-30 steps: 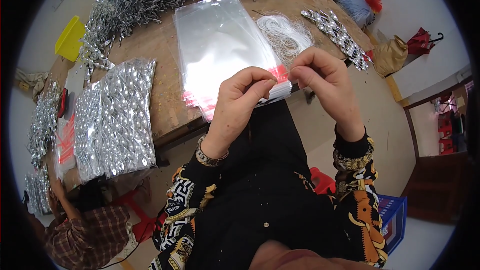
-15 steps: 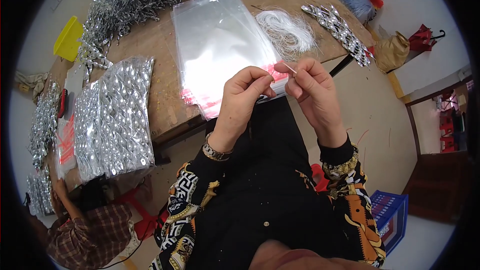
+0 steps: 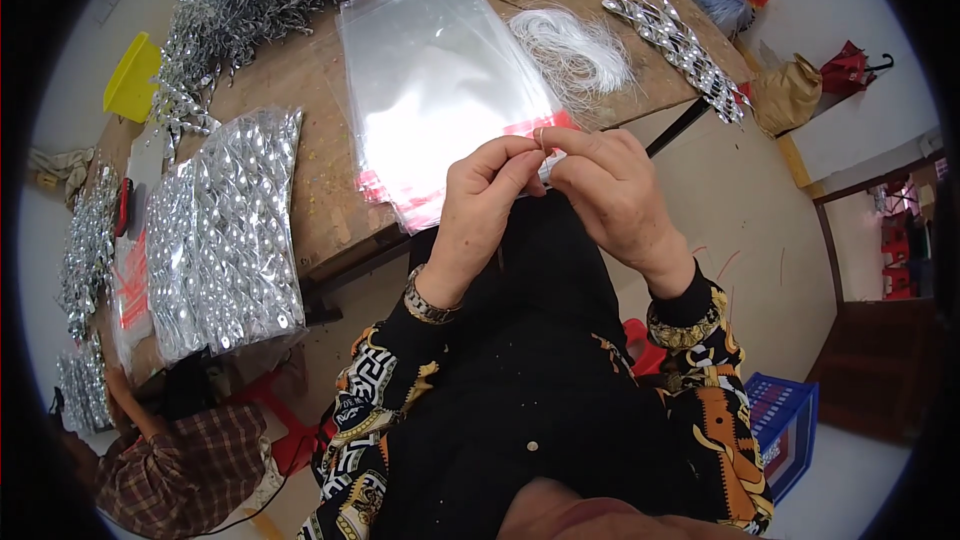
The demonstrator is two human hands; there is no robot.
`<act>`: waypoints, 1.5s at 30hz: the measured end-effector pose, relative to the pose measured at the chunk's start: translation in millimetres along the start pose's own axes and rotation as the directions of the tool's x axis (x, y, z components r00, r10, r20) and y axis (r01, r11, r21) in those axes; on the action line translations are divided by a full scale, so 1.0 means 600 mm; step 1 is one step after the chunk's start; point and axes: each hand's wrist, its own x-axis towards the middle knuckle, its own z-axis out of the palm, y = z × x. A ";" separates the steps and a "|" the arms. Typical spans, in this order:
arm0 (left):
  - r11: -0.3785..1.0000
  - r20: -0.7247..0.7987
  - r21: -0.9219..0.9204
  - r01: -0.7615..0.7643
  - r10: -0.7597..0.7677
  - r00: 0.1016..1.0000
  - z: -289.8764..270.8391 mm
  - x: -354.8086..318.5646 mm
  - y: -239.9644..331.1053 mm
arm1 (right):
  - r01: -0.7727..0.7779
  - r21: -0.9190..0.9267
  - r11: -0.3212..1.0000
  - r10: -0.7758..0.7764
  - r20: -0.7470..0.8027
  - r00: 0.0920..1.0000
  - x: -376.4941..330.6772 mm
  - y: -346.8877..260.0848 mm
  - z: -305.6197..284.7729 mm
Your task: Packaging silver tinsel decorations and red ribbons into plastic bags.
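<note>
A thin, white, thread-like string (image 3: pixel 541 138) is pinched by the closed fingers of the left hand (image 3: pixel 482 195) and right hand (image 3: pixel 622 202), near the red-edged clear plastic bags (image 3: pixel 432 65). It is judged light, limp and easily tangled, best gripped close to its ends.

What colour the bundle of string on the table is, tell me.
White: the string bundle shows best in the head view, the only one.
</note>
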 end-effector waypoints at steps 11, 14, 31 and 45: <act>0.995 0.002 0.091 0.046 -0.047 0.999 0.002 -0.004 0.006 | 0.126 -0.188 0.974 -0.105 0.116 0.988 -0.001 -0.002 -0.005; 0.996 -0.029 0.087 0.027 -0.025 0.999 0.003 -0.003 0.005 | 0.126 -0.134 0.983 -0.108 0.135 0.985 -0.001 -0.004 -0.005; 0.995 0.015 0.075 0.060 -0.061 0.998 -0.009 -0.001 0.007 | -0.269 0.343 0.900 0.292 -0.016 0.956 -0.016 -0.006 0.008; 0.993 0.141 0.099 0.071 -0.085 0.986 -0.010 -0.004 0.004 | -0.422 0.534 0.733 0.459 0.070 0.886 -0.013 0.007 0.014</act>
